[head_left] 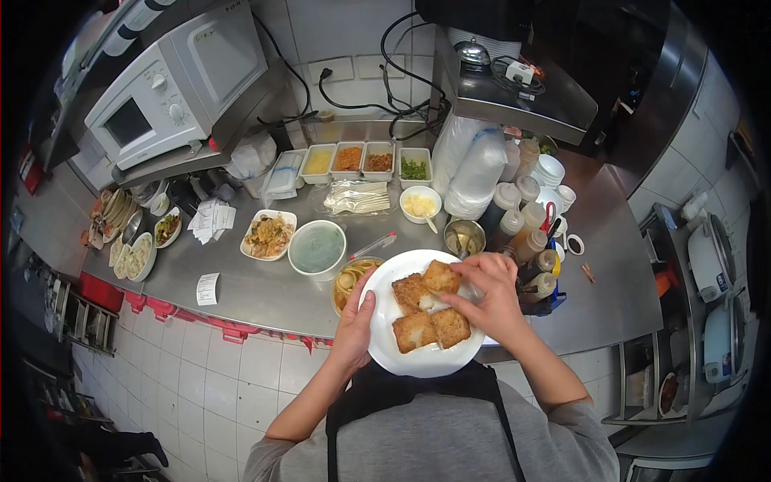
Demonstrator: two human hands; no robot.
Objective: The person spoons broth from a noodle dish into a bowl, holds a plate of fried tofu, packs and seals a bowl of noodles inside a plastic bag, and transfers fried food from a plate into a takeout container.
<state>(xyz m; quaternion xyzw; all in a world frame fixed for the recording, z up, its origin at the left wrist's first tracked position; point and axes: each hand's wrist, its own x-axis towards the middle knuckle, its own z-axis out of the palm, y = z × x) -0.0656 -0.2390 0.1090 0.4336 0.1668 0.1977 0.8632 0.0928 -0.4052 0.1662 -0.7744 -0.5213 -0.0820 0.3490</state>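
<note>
White, round: one plate (386,309), at the near edge of the steel worktop (257,301), grasped at its left rim by your left hand (352,328), thumb uppermost. Golden-brown: four fried squares (414,332), set in two rows on that plate. The upper-right square (441,278): pinched between thumb and fingers of your right hand (495,291). Beyond the plate, left side: one pen (373,246), lying near one white tub (319,275). Beyond, right side: squeeze bottles (532,246), clustered upright.
</note>
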